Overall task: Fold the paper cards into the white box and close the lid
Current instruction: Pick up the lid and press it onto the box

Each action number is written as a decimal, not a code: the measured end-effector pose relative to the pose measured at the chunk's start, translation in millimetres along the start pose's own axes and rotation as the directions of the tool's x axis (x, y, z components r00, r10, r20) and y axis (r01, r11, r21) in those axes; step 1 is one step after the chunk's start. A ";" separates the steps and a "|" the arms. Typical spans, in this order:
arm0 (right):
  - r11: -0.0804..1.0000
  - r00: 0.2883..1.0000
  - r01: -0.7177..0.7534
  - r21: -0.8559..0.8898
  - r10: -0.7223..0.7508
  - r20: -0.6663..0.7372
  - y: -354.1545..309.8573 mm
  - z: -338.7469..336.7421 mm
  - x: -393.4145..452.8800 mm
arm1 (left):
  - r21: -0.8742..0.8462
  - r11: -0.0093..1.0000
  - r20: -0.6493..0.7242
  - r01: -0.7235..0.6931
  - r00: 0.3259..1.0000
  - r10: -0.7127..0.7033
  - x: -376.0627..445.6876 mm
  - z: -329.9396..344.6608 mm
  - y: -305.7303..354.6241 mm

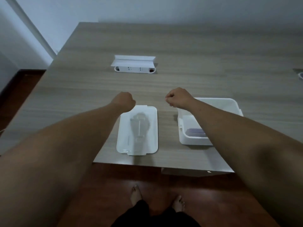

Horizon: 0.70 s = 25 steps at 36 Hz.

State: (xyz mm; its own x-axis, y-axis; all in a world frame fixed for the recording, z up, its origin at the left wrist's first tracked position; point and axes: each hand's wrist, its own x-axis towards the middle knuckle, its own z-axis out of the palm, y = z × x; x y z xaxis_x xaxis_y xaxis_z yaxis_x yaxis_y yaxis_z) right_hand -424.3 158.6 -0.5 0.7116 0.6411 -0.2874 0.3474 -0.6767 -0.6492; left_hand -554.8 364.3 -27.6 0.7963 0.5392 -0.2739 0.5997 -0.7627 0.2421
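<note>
A white box stands open on the wooden table at the right, with dark purple cards lying inside near its front wall. Its flat white lid lies apart on the table, left of the box, near the front edge. My left hand is a closed fist above the lid's far left corner, holding nothing. My right hand is also a fist, just beyond the box's far left corner; my right forearm crosses over the box and hides part of its inside.
A white power socket unit with its flap raised sits in the table's middle, farther back. A small dark object shows at the right edge. The table's front edge is close; below it are the brown floor and my bare feet.
</note>
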 end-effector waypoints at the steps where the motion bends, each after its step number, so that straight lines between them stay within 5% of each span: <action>1: 0.999 1.000 -0.018 -0.030 0.018 0.017 -5.8 14.7 3.0 | 0.013 1.000 0.015 0.026 1.000 -0.026 0.1 7.3 -14.1; 9: 0.940 0.935 -0.290 -0.178 0.318 0.159 -4.7 116.2 6.3 | -0.022 0.956 0.170 0.292 0.944 -0.284 -16.4 78.3 -80.7; 14: 0.894 0.885 -0.446 -0.047 0.448 0.124 17.8 161.5 3.0 | -0.106 0.949 0.256 0.298 0.930 -0.263 -21.2 116.5 -110.2; 25: 0.667 0.756 -0.619 0.415 0.649 0.086 17.0 166.0 19.8 | -0.383 0.894 0.144 0.232 0.971 -0.190 2.1 102.1 -121.3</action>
State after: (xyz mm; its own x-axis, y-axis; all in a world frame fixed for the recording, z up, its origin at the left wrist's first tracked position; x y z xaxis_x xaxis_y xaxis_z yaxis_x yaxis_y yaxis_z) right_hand -505.7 220.0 -134.2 0.7110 0.0769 -0.6990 -0.4626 -0.6974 -0.5474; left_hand -633.8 421.5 -152.6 0.6482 0.6172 -0.4460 0.7508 -0.4202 0.5096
